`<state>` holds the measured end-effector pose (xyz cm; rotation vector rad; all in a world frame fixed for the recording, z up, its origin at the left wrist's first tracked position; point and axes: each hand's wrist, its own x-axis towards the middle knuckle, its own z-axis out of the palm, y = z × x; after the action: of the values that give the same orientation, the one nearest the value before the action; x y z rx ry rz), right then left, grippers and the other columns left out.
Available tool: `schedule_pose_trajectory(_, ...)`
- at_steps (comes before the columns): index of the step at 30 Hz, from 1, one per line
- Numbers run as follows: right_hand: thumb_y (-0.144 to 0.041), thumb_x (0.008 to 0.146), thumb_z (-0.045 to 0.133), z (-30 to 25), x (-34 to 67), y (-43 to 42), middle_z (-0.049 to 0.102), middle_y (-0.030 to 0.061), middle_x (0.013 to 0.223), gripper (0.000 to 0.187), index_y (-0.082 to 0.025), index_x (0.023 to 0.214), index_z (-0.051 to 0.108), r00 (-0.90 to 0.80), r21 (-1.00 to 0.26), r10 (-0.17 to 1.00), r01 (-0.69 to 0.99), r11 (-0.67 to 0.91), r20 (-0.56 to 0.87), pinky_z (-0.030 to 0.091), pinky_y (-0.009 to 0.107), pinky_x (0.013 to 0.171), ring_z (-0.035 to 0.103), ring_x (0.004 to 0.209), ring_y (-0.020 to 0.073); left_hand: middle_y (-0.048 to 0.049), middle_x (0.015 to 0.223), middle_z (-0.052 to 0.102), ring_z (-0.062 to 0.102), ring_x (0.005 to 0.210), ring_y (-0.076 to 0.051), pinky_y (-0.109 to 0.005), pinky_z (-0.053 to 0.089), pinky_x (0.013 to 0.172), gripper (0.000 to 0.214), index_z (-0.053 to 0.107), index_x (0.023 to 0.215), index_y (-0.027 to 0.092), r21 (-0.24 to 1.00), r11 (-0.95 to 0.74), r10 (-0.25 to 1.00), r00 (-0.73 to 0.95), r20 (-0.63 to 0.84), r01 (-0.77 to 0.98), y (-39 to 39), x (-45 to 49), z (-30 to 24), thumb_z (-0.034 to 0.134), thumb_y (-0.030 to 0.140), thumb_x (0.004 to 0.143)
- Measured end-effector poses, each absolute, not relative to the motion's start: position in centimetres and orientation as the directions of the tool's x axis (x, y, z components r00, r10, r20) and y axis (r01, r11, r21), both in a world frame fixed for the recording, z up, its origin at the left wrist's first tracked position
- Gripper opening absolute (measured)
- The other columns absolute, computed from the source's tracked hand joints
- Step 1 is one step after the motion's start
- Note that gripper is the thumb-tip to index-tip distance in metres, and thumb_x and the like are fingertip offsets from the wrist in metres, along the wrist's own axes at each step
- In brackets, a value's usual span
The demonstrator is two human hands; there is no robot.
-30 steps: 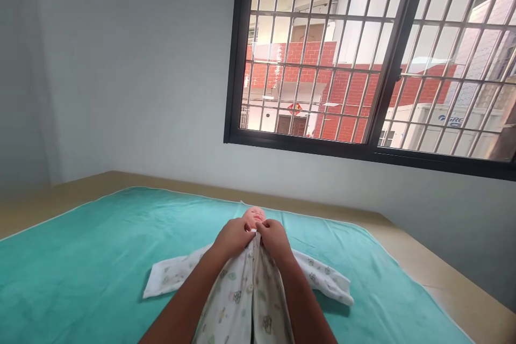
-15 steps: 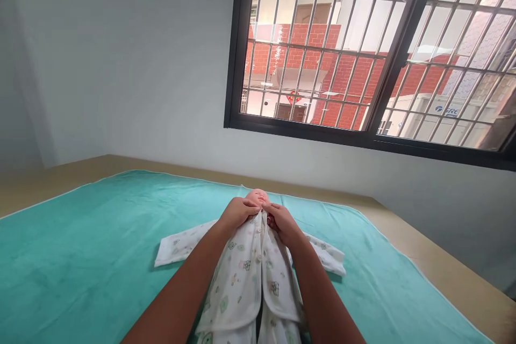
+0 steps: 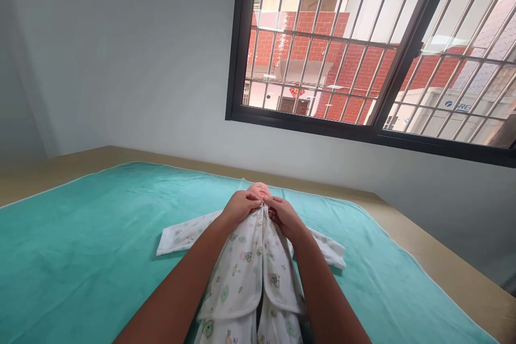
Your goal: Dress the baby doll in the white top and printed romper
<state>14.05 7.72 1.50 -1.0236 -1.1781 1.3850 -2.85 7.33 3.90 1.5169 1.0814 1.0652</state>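
Note:
A baby doll (image 3: 258,191) lies on its back on a teal blanket (image 3: 80,242), dressed in a white printed baby garment (image 3: 245,274) with sleeves spread to both sides. My left hand (image 3: 239,206) pinches the garment's left front edge just below the doll's chin. My right hand (image 3: 284,216) pinches the right front edge beside it. Both hands meet at the collar, fingers closed on the fabric. Lower down the two front panels hang apart.
The blanket covers a tan bed platform (image 3: 443,263) set against a white wall (image 3: 141,64). A black-framed barred window (image 3: 363,48) is above right. The platform's bare edge runs along the far and right sides.
The view has tilted down a little and more of the garment shows. My hands stay pinched together at the collar, shifted slightly up the frame.

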Motion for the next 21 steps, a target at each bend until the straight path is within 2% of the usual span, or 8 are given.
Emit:
schedule_pose_trajectory(4, -0.044, 0.069, 0.079, 1.62, 14.1, 7.58, 0.053, -0.0035, 0.061, 0.034, -0.015, 0.077, 0.063, -0.154, -0.985, 0.988, -0.172, -0.033, -0.006, 0.032, 0.019, 0.046, 0.043, 0.052, 0.0064, 0.0034, 0.058, 0.054, 0.044, 0.056, -0.01, -0.024, 0.034, 0.057, 0.018, 0.067, 0.073, 0.015, 0.986, -0.118, 0.967, 0.241, 0.087, 0.114, 7.5, -3.0, 3.9, 0.066, 0.032, 0.07)
schedule_pose_trajectory(9, -0.042, 0.07, 0.079, 1.75, 14.14, 7.33, 0.051, -0.0042, 0.061, 0.031, -0.016, 0.075, 0.062, -0.155, -0.977, 0.988, -0.209, -0.048, -0.016, 0.034, 0.019, 0.046, 0.042, 0.051, 0.006, 0.0029, 0.06, 0.056, 0.048, 0.06, -0.011, -0.025, 0.036, 0.062, 0.013, 0.065, 0.065, 0.016, 0.982, -0.125, 0.975, 0.199, 0.095, 0.142, 7.32, -2.78, 3.94, 0.067, 0.029, 0.068)
schedule_pose_trajectory(15, -0.041, 0.07, 0.077, 1.62, 14.41, 7.53, 0.051, -0.0051, 0.059, 0.029, -0.018, 0.073, 0.059, -0.161, -0.965, 0.987, -0.255, -0.065, -0.024, 0.039, 0.019, 0.048, 0.041, 0.048, 0.0061, -0.0004, 0.07, 0.065, 0.055, 0.069, -0.015, -0.027, 0.039, 0.066, 0.014, 0.069, 0.071, 0.016, 0.978, -0.131, 0.977, 0.189, 0.099, 0.164, 7.15, -2.62, 3.96, 0.067, 0.029, 0.067)
schedule_pose_trajectory(21, -0.044, 0.069, 0.079, 1.49, 14.32, 7.62, 0.048, -0.0055, 0.057, 0.033, -0.016, 0.075, 0.061, -0.149, -0.976, 0.988, -0.208, -0.069, -0.039, 0.032, 0.019, 0.043, 0.038, 0.048, 0.006, 0.0016, 0.061, 0.057, 0.047, 0.059, -0.012, -0.026, 0.035, 0.06, 0.017, 0.069, 0.071, 0.016, 0.982, -0.14, 0.968, 0.224, 0.11, 0.123, 7.47, -2.73, 3.66, 0.066, 0.032, 0.069)
